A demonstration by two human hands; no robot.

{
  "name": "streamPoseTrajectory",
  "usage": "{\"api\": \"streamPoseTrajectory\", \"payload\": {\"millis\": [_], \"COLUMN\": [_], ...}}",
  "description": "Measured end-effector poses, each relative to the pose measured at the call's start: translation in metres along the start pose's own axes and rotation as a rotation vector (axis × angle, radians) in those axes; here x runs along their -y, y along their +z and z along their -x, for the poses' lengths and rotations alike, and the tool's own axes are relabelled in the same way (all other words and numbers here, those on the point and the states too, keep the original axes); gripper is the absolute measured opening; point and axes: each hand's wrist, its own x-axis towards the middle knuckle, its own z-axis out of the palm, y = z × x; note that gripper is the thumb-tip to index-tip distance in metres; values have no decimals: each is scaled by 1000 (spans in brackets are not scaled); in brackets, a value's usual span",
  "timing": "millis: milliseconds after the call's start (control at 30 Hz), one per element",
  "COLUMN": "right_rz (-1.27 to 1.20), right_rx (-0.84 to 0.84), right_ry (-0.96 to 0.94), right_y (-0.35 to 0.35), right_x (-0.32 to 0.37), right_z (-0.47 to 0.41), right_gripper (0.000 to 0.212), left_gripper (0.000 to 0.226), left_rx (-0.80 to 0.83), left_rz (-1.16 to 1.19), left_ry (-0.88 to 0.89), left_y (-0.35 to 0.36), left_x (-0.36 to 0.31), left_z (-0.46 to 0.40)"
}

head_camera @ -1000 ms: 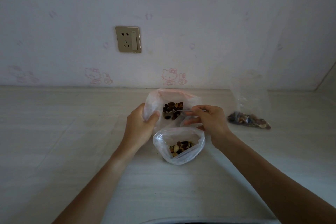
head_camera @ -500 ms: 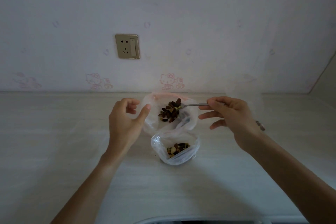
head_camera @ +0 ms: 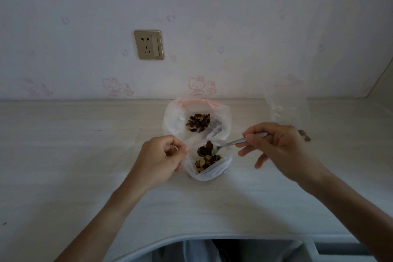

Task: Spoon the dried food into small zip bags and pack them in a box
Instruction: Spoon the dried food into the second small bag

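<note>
A small clear zip bag (head_camera: 214, 169) stands open on the pale tabletop (head_camera: 85, 155), holding some dried fruit and nuts. My left hand (head_camera: 158, 158) pinches its left rim. My right hand (head_camera: 278, 148) holds a metal spoon (head_camera: 231, 144) whose bowl, heaped with dark dried food (head_camera: 205, 148), sits over the small bag's mouth. Behind it a larger clear bag (head_camera: 176, 119) lies open with more dried food (head_camera: 198, 122) inside.
A third clear bag (head_camera: 287, 104) stands at the right, behind my right hand, with a bit of its dark contents (head_camera: 304, 135) showing. The wall with a socket (head_camera: 148, 44) closes the back. The table's front edge (head_camera: 212, 237) curves inward near me.
The loaded spoon has come out of the larger bag toward me and now hangs over the small bag. My left hand let go of the larger bag and took the small bag's rim.
</note>
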Motion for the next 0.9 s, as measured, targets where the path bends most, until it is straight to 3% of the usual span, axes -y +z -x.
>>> {"api": "streamPoseTrajectory", "payload": {"millis": [167, 267, 333, 400, 567, 667, 833, 900], "right_rz": [479, 646, 657, 554, -8, -214, -242, -201], "right_rx": [32, 45, 47, 15, -32, -96, -190, -196], "right_ry": [-371, -612, -676, -617, -212, -24, 131, 183], "right_y": [7, 4, 1, 1, 4, 11, 20, 23], "right_x": [1, -1, -3, -4, -12, -16, -21, -21], "right_z": [8, 8, 8, 7, -5, -15, -40, -50], "right_gripper": [19, 23, 21, 19, 12, 18, 15, 14], "left_gripper": [15, 14, 14, 14, 23, 28, 25, 33], "left_rx": [39, 47, 34, 24, 45, -4, -412, -470], "left_rz": [238, 232, 202, 188, 159, 153, 57, 29], "left_ry": [-136, -133, -128, -125, -75, -77, -34, -41], "left_y": [0, 0, 0, -2, -6, -13, -8, -4], "left_x": [-6, -6, -4, -1, 6, 10, 14, 13], "left_z": [-2, -2, -2, -1, 2, -7, -43, -59]}}
